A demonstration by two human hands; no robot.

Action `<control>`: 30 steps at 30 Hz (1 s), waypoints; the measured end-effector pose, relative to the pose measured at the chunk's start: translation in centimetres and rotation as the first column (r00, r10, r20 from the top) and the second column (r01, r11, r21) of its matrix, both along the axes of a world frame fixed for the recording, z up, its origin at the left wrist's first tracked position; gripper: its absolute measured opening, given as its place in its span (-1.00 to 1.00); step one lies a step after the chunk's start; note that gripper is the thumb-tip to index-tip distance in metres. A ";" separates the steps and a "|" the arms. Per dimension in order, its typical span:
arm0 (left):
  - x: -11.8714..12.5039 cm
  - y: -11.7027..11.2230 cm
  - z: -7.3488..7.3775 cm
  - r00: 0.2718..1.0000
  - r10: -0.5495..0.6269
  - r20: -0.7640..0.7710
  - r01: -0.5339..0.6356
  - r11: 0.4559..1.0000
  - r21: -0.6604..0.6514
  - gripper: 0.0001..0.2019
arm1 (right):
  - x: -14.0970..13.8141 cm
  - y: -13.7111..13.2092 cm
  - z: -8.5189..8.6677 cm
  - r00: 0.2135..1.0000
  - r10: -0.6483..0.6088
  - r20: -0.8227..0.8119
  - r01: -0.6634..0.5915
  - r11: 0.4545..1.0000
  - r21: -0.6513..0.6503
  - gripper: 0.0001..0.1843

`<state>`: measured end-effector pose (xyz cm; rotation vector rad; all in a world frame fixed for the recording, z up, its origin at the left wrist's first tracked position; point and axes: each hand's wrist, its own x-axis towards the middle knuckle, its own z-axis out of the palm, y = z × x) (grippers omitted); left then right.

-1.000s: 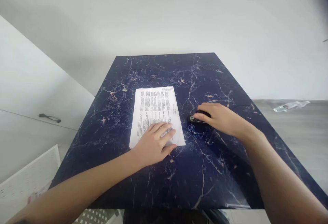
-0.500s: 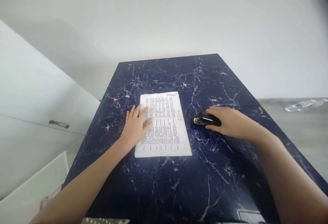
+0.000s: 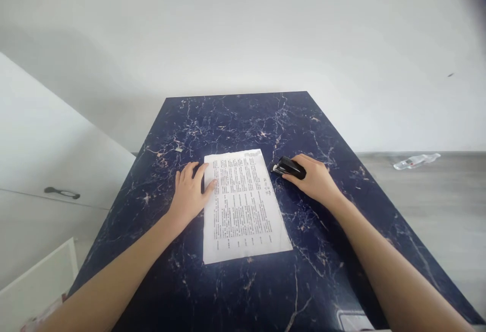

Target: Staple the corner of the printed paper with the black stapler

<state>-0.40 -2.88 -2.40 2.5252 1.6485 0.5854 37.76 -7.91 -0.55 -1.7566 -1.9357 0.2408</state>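
A printed sheet of paper [image 3: 241, 205] lies flat in the middle of a dark blue marbled table [image 3: 235, 119]. My left hand [image 3: 190, 193] rests flat at the sheet's upper left edge, fingers stretched out, thumb touching the paper. My right hand [image 3: 313, 179] is wrapped round a black stapler [image 3: 287, 167], whose nose points at the sheet's upper right corner, close to the paper's edge.
A white cabinet with a dark handle [image 3: 61, 192] stands to the left of the table. A clear plastic bottle [image 3: 415, 160] lies on the grey floor at the right. A white wall runs behind the table. A small pale scrap [image 3: 178, 149] sits on the table's left side.
My left hand slid from the sheet's lower part to its upper left edge. My right hand brought the stapler leftward, up to the paper's upper right corner. The view shifted slightly.
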 end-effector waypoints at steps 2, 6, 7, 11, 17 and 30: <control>-0.3 0.6 -0.1 1.000 -0.007 -0.002 0.007 1.000 0.005 -0.50 | -0.6 0.1 -0.4 0.999 -0.032 -0.040 0.035 0.997 0.071 -0.75; -0.9 1.9 0.4 0.996 -0.077 0.037 0.076 0.996 0.038 -0.54 | -1.4 0.3 -0.8 0.993 -0.038 -0.114 0.059 0.980 0.188 -0.80; -1.0 2.1 0.6 0.994 -0.098 0.046 0.097 0.995 0.036 -0.56 | -1.5 0.3 -0.9 0.991 -0.039 -0.130 0.065 0.977 0.203 -0.81; -1.3 2.8 0.8 0.986 -0.140 0.090 0.139 0.990 0.012 -0.58 | -1.7 0.6 -1.0 0.985 -0.052 -0.167 0.089 0.971 0.222 -0.78; -1.8 3.1 0.5 0.978 -0.175 0.116 0.183 0.982 -0.055 -0.53 | -2.1 0.7 -0.7 0.970 -0.001 -0.242 0.069 0.960 0.270 -0.74; -2.1 3.4 0.2 0.973 -0.225 0.041 0.228 0.970 -0.086 -0.54 | 0.5 0.5 0.1 0.988 0.150 -0.029 -0.149 0.988 0.032 -0.49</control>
